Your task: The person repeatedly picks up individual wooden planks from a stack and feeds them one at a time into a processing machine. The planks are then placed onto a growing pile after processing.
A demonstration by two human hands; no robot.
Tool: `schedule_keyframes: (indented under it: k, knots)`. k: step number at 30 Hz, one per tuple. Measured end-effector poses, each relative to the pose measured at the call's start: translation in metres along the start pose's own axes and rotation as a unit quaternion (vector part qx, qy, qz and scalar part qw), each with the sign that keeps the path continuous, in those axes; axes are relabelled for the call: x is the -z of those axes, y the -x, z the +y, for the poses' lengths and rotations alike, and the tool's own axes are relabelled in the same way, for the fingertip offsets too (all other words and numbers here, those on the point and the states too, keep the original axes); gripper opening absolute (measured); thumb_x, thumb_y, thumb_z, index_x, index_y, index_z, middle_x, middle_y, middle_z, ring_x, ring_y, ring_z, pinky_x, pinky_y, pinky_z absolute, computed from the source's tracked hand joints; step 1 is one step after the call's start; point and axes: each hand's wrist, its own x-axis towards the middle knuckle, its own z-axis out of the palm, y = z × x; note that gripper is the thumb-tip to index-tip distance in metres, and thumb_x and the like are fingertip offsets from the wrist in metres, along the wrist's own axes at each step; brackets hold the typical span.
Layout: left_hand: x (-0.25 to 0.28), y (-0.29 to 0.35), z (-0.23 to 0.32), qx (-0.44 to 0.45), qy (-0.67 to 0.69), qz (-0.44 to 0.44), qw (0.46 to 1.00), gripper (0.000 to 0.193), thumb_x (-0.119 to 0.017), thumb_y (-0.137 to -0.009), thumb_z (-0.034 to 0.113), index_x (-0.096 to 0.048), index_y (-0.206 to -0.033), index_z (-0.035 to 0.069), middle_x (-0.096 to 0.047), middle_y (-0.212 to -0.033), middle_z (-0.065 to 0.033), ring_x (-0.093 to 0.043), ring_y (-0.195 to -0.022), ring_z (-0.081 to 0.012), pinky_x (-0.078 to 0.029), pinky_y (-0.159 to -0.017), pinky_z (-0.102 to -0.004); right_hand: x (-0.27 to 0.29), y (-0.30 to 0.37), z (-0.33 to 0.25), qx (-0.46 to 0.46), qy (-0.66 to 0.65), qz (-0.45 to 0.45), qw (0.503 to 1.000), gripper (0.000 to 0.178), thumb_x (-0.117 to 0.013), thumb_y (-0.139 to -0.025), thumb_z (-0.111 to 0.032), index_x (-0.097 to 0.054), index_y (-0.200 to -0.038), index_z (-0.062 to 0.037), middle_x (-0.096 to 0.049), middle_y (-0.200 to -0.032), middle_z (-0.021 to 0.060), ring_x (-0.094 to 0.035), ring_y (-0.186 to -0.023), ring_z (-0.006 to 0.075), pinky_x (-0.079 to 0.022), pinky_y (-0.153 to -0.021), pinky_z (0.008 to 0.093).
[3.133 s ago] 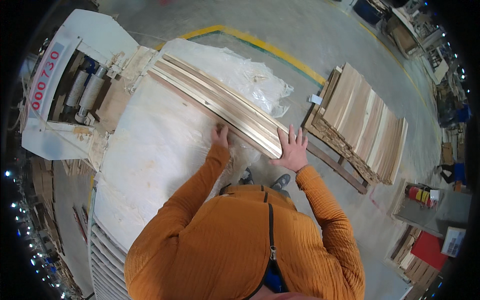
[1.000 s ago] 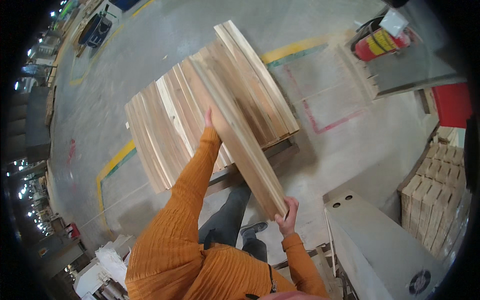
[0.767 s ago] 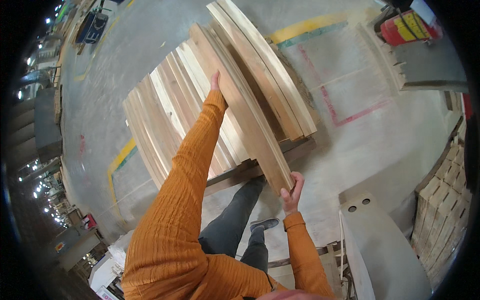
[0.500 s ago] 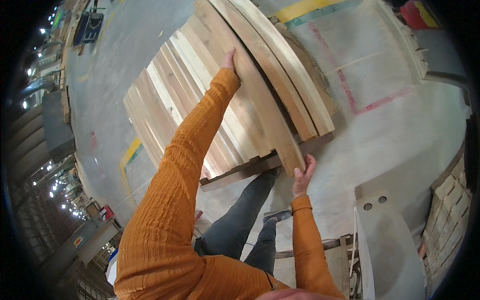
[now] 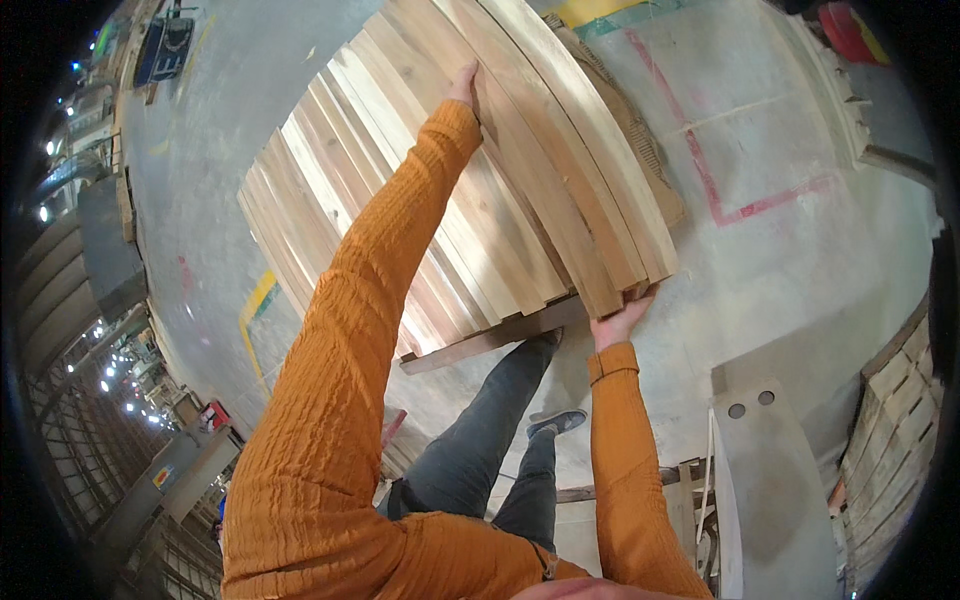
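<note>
A long wooden board lies along the right part of a layer of pale and brown boards, close beside the boards to its right. My left hand is on this board toward its far part, thumb showing on top and the other fingers mostly hidden. At the near end, my right hand is closed around the board's end, with its fingertips by the end of the neighbouring board. Under the layer, a darker wooden crosspiece shows along the near edge.
Brown corrugated cardboard sticks out beyond the stack's right side. Red tape and yellow tape mark the grey floor. A grey machine part stands at the lower right, near stacked wood. My foot is close to the stack.
The board has moved right and down, closing the dark gap beside its neighbour. My right hand has shifted slightly right and up at the board's end; my left hand moved slightly farther away.
</note>
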Motion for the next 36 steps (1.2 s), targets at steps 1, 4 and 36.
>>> schedule_keyframes:
  k: [1, 4, 36]
  knots:
    - [0.002, -0.007, 0.008, -0.027, 0.006, -0.024, 0.999, 0.053, -0.051, -0.079, 0.048, -0.052, -0.114, 0.008, -0.058, -0.108, -0.0100, -0.056, -0.095, -0.0262, -0.044, -0.085, -0.0396, -0.008, -0.003, 0.000, 0.021, 0.017, -0.014, 1.000, 0.071, -0.034, -0.080, -0.066, -0.031, -0.133, -0.0187, -0.033, -0.136, 0.0033, -0.032, -0.125, 0.0242, -0.032, -0.098, 0.0468]
    - [0.005, -0.012, 0.014, -0.058, -0.042, 0.025, 0.997, 0.058, -0.053, -0.078, 0.049, -0.049, -0.117, 0.006, -0.058, -0.109, -0.0104, -0.056, -0.097, -0.0247, -0.043, -0.085, -0.0385, -0.022, -0.001, 0.002, -0.024, -0.013, 0.052, 0.998, 0.058, -0.036, -0.083, -0.058, -0.043, -0.124, -0.0172, -0.048, -0.122, 0.0032, -0.046, -0.112, 0.0244, -0.040, -0.091, 0.0413]
    - [0.297, 0.682, -0.255, 0.057, -0.541, 0.002, 0.839, 0.053, -0.056, -0.074, 0.044, -0.057, -0.110, 0.005, -0.061, -0.103, -0.0186, -0.057, -0.097, -0.0325, -0.043, -0.087, -0.0391, 0.365, 0.337, -0.088, -0.002, 0.697, -0.068, 0.714, 0.053, -0.038, -0.088, -0.048, -0.040, -0.121, -0.0067, -0.057, -0.097, 0.0158, -0.059, -0.066, 0.0215, -0.043, -0.051, 0.0304]
